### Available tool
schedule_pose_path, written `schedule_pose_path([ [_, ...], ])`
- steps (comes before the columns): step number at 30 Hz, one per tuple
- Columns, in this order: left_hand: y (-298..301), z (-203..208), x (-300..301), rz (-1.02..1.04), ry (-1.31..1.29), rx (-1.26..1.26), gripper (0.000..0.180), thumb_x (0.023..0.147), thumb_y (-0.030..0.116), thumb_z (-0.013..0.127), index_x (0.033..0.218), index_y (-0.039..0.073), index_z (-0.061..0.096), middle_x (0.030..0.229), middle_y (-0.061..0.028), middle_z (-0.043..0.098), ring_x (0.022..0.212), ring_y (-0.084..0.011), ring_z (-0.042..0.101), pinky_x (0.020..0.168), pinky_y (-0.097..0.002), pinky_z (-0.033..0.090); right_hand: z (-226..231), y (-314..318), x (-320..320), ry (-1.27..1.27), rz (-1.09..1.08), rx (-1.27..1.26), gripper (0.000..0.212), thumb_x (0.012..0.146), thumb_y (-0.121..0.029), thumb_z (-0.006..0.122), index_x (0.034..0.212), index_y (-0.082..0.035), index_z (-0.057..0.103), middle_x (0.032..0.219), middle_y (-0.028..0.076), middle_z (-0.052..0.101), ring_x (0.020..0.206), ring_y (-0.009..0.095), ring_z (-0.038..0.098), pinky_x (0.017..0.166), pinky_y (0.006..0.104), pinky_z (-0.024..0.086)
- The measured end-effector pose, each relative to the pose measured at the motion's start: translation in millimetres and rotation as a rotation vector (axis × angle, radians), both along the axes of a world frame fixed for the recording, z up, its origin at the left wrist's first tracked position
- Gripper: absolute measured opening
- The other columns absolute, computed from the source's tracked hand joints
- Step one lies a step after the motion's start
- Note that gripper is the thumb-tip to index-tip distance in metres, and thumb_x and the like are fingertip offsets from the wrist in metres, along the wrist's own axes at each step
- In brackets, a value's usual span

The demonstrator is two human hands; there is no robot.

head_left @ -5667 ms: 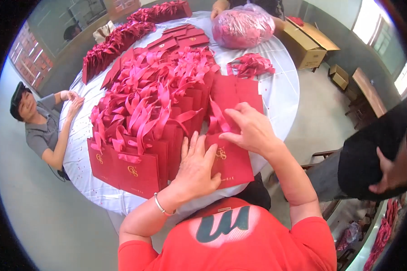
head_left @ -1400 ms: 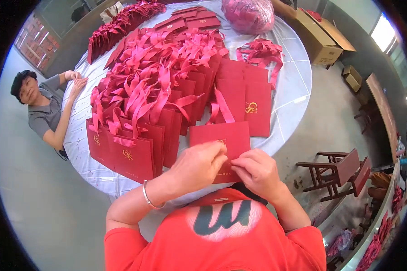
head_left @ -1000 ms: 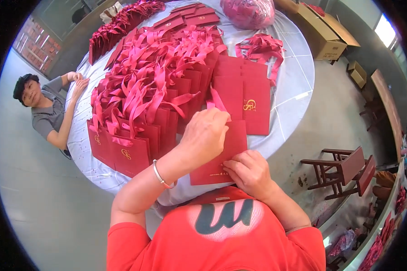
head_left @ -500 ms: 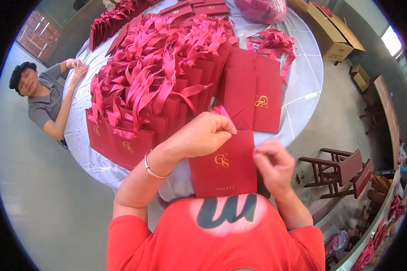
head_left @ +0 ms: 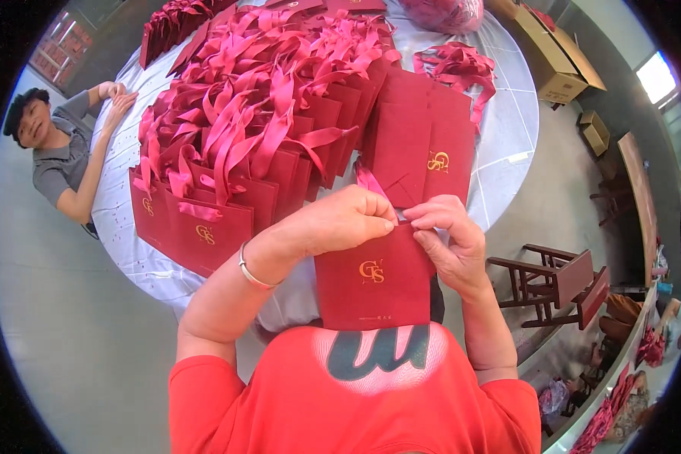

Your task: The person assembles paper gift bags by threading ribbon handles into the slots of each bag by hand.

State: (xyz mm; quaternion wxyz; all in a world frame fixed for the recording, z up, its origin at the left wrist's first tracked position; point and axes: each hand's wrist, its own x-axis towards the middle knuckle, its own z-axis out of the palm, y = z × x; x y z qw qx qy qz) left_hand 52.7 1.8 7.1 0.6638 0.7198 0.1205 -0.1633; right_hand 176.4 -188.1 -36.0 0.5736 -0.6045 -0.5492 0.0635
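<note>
- The person's left hand had thumb and forefinger pinched together at the top edge of a red bag; whether they gripped paper or ribbon, I couldn't tell.
- Their right hand grasped the same bag's upper right corner, thumb in front.
- That bag stood upright at the near table edge, its front toward the person's red shirt.
- A pink ribbon showed just behind it, above the left fingertips.
- Beyond the hands, flat red bags overlapped on the white tablecloth.
- To the left stood crowded rows of ribboned bags.
- Loose ribbons lay beyond the flat ones.
- Across on the left, a co-worker rested both hands at the table's rim.
- Off to the right were a cardboard box and dark wooden stools on the floor.
</note>
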Motion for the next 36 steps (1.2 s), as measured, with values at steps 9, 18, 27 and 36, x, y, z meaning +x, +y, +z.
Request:
schedule_pose_path([
  [9, -1, -7, -1, 0.042, 0.003, -0.330, 0.015, 0.094, 0.012, 0.060, 0.099, -0.001, 0.067, 0.089, 0.0047, 0.062, 0.082, -0.0021, 0.053, 0.075, -0.0183, 0.041, -13, 0, 0, 0.365, 0.119, -0.037, 0.014, 0.081, 0.002, 0.073, 0.091, -0.002, 0.065, 0.096, 0.008, 0.065, 0.096, 0.022, 0.061, 0.085, 0.0316, 0.048],
  [18, 0, 5, -3, -0.078, -0.066, -0.327, 0.013, 0.086, 0.005, 0.065, 0.097, 0.000, 0.068, 0.087, 0.0038, 0.064, 0.081, -0.0022, 0.054, 0.073, -0.0196, 0.043, -11, 2, -2, 0.353, 0.180, 0.021, 0.014, 0.081, 0.000, 0.075, 0.090, -0.002, 0.065, 0.091, 0.007, 0.066, 0.094, 0.022, 0.060, 0.086, 0.0337, 0.047],
  [27, -17, 7, -3, 0.042, -0.049, -0.143, 0.005, 0.083, 0.003, 0.068, 0.087, 0.002, 0.065, 0.078, 0.0074, 0.059, 0.071, 0.0004, 0.050, 0.061, -0.0190, 0.040, -11, 1, -6, 0.379, 0.152, 0.022, 0.014, 0.081, 0.000, 0.074, 0.091, -0.001, 0.065, 0.092, 0.008, 0.066, 0.092, 0.021, 0.060, 0.085, 0.0328, 0.048],
  [36, -25, 6, -7, 0.178, -0.092, 0.101, 0.010, 0.086, 0.006, 0.068, 0.079, 0.002, 0.062, 0.072, 0.0068, 0.057, 0.068, 0.0001, 0.049, 0.058, -0.0201, 0.040, 13, -12, -16, -0.045, -0.256, 0.098, 0.017, 0.077, 0.004, 0.076, 0.092, -0.001, 0.067, 0.088, 0.013, 0.068, 0.081, 0.025, 0.067, 0.072, 0.0324, 0.053],
])
